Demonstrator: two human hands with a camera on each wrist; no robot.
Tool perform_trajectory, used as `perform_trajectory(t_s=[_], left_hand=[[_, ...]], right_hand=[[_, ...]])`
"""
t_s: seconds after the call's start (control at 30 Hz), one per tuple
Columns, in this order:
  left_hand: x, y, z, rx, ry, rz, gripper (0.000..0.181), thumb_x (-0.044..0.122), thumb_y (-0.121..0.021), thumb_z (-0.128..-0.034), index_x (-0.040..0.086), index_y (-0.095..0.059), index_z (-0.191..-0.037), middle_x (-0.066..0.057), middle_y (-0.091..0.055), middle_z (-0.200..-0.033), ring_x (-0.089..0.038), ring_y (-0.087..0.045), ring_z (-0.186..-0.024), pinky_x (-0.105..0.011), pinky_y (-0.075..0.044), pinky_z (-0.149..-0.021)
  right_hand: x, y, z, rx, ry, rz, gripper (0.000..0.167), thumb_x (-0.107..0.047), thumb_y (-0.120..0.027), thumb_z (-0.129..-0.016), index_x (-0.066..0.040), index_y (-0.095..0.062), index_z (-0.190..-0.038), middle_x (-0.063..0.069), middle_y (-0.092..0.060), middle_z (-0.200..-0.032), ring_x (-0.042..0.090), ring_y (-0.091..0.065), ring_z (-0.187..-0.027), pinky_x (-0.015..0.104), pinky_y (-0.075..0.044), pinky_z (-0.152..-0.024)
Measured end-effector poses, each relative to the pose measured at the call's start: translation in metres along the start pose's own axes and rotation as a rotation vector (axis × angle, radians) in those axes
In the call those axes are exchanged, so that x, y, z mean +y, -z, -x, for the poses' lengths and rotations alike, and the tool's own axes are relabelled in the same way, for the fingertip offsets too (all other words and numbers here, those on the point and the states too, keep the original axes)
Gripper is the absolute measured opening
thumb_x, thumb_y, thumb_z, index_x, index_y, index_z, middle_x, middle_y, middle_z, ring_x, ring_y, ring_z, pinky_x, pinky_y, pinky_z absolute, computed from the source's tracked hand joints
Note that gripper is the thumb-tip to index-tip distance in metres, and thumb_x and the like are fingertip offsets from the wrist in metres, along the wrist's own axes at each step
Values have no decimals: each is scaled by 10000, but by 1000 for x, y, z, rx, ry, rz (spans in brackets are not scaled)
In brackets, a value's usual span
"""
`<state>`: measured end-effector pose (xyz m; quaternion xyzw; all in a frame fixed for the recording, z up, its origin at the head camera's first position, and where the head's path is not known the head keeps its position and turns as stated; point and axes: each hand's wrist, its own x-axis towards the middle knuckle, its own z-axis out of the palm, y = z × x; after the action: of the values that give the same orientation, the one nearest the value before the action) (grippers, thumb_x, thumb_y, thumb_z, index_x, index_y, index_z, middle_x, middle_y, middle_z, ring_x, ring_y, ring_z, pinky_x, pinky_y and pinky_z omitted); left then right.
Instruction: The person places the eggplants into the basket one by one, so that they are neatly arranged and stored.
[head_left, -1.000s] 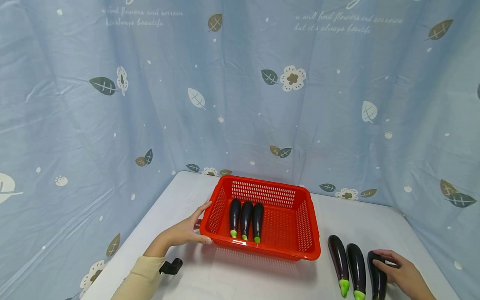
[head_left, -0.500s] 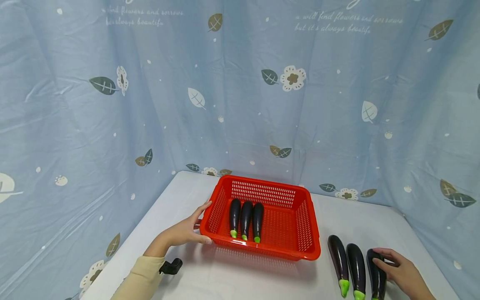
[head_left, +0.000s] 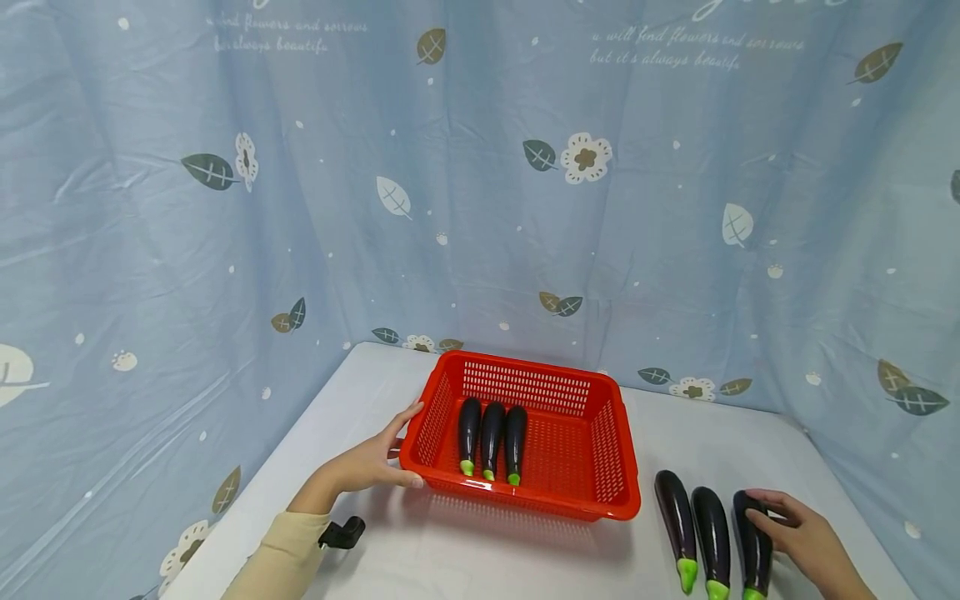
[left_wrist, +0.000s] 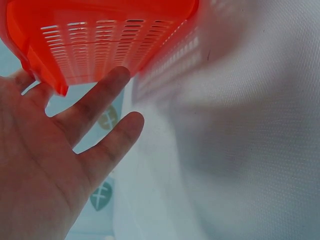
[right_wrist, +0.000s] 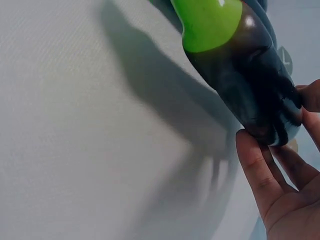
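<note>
Rightmost eggplant (head_left: 756, 552) was at the near right of the desk (head_left: 450, 558), long axis running near to far, green end nearest; lifted or not, could not tell. Right hand (head_left: 808, 540), the nearer one, was on its right, gripping the far end between thumb and fingers. Basket (head_left: 558, 502) sat left and farther; left hand (head_left: 367, 463), fingers extended, rested against its left end

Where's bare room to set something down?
Inside the red basket, right of its three eggplants; the white table in front, between the left sleeve and three more eggplants. Crowded: around those, with the right hand gripping one.
</note>
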<state>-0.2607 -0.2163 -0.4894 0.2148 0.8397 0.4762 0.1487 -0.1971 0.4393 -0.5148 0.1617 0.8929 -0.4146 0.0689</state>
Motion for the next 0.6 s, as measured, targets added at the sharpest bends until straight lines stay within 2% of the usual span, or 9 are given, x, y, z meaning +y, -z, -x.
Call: perform_trajectory(t_s=[0.3, 0.6], left_hand=[[-5, -1, -3, 4, 14, -6, 1179, 372, -873, -791, 283, -64, -1644, -188, -269, -1612, -402, -491, -1325, -558, -494, -1018], [-5, -1, -3, 6, 14, -1, 1176, 360, -873, -791, 285, -67, -1643, -182, -249, -1624, -404, -489, -1329, -567, -480, -1033]], right_hand=[[-9, 1, 2, 6, 29, -2, 840, -523, -723, -910, 85, -462, -1427, 388, -428, -1410, 518, -557, -1186, 419, -610, -775], [-17, -2, -2, 29, 54, 23, 871, -570, -707, -902, 71, -463, -1438, 395, -378, -1464, 547, -506, -1243, 419, -610, -784]])
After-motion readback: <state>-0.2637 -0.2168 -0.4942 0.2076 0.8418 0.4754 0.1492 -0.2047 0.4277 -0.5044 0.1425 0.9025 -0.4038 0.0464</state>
